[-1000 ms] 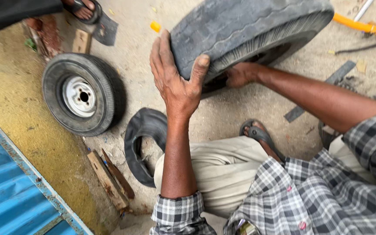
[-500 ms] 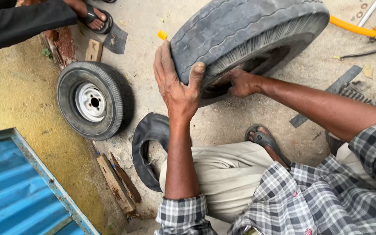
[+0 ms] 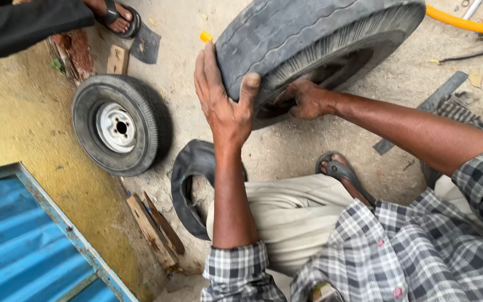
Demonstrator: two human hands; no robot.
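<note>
At the far left of the frame a blue corrugated metal sheet (image 3: 12,240) lay against the yellow wall (image 3: 18,123). Above it, in the upper left, another person's dark sleeve (image 3: 18,28) reached in, and their sandalled foot (image 3: 115,14) stood on the concrete floor (image 3: 286,151) beside a brick (image 3: 71,53) and a small wooden block (image 3: 118,59). Left of centre a small wheel with a pale steel rim (image 3: 119,126) leaned at the foot of the wall, with scraps of wood (image 3: 155,232) lying below it. A black inner tube (image 3: 188,187) curled on the floor between that wheel and my knee, touching my trouser leg.

My left hand (image 3: 222,100) was clamped on the large worn tyre (image 3: 308,39), fingers up over the tread and thumb pressed on the near edge. The tyre sat in the upper centre of the frame, tilted, its long axis running from lower left to upper right and its open side facing down toward me. My right hand (image 3: 308,99) was curled around the inner bead at the tyre's opening, fingers partly hidden inside. My sandalled foot (image 3: 342,170) rested just below it. A flat dark strip (image 3: 426,109) lay at the right, and a yellow-handled tool (image 3: 459,21) lay in the upper right corner.
</note>
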